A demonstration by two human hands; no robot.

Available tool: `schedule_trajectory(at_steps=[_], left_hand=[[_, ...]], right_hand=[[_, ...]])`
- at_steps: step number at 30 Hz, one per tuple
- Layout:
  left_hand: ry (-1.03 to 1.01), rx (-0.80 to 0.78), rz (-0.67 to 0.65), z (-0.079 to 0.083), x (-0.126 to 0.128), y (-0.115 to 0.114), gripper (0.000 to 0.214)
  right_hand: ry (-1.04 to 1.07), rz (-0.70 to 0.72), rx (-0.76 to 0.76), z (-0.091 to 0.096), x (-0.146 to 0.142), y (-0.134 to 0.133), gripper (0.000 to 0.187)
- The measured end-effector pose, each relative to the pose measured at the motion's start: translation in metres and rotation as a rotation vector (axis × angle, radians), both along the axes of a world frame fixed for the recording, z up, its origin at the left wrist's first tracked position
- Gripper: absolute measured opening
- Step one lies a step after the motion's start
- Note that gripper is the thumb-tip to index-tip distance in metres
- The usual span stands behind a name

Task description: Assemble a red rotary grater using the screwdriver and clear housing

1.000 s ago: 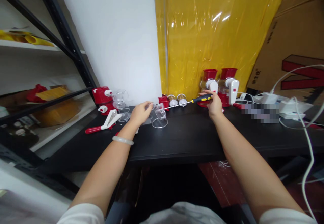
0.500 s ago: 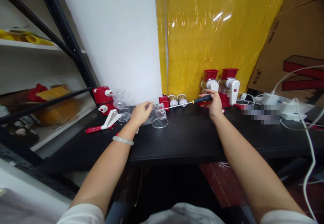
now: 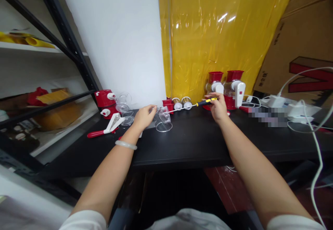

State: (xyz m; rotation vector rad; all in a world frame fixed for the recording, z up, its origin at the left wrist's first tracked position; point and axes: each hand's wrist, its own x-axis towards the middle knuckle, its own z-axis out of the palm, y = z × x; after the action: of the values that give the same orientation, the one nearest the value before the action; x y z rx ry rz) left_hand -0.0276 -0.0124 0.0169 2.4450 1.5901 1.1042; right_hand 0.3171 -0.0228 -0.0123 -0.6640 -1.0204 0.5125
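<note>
My right hand (image 3: 219, 109) is closed around the black-and-yellow handle of a screwdriver (image 3: 204, 102). The long metal shaft points left, and its tip is at a clear plastic part (image 3: 164, 123) with a round rim. At the left end of that part, my left hand (image 3: 144, 116) has its fingers curled in and grips it; the fingertips are partly hidden. The clear part is tilted on its side just above or on the black table (image 3: 179, 147); I cannot tell which. Behind the shaft are a small red piece (image 3: 168, 106) and two metal grater drums (image 3: 182, 103).
Two red-and-white rotary graters (image 3: 235, 89) stand at the back right. Red bases (image 3: 104, 100), clear parts (image 3: 124, 102) and a red-handled white crank (image 3: 113, 124) lie to the left. White cables and adapters (image 3: 275, 101) are far right; a black-framed shelf (image 3: 75, 56) borders the left.
The screwdriver handle has turned in my right hand, so its yellow inlays now show. My right fingers have shifted slightly along it. My left hand and the clear part stay nearly still.
</note>
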Motion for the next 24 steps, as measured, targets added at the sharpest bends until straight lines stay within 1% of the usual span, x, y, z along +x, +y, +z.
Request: schedule_trajectory(at_steps=[1,3,6,9,11,13,16,18,20,22,24], left_hand=[[0.0,0.002,-0.002,0.0,0.0,0.0,0.043],[0.002,0.001,-0.004,0.0,0.0,0.001,0.043],[0.002,0.001,-0.006,0.0,0.0,0.0,0.043],[0.001,-0.001,-0.003,0.001,0.0,-0.001,0.042],[0.004,-0.002,-0.002,0.001,0.0,-0.001,0.042],[0.006,-0.003,0.0,0.002,0.001,-0.002,0.042],[0.008,-0.01,0.009,0.002,0.001,-0.002,0.042],[0.008,-0.012,0.014,0.002,0.001,-0.002,0.043],[0.009,-0.005,0.009,0.001,0.001,-0.002,0.043],[0.007,0.004,0.002,0.001,0.0,-0.002,0.043],[0.007,0.007,0.001,0.0,0.0,-0.001,0.043]], right_hand=[[0.008,0.025,-0.005,0.0,-0.001,0.0,0.029],[0.012,0.018,-0.015,0.001,-0.004,-0.001,0.034],[-0.003,-0.097,-0.051,0.006,-0.008,-0.01,0.038],[-0.092,-0.261,-0.15,0.01,-0.009,-0.019,0.039],[-0.134,-0.298,-0.177,0.011,-0.008,-0.022,0.037],[-0.099,-0.247,-0.159,0.009,-0.005,-0.02,0.035],[-0.025,-0.046,-0.094,0.006,-0.001,-0.012,0.027],[-0.002,0.039,-0.037,0.006,-0.001,-0.007,0.026],[0.026,0.049,0.007,0.007,-0.003,-0.006,0.027],[0.031,0.024,0.003,0.009,-0.006,-0.009,0.027],[-0.016,-0.079,-0.06,0.011,-0.008,-0.015,0.027]])
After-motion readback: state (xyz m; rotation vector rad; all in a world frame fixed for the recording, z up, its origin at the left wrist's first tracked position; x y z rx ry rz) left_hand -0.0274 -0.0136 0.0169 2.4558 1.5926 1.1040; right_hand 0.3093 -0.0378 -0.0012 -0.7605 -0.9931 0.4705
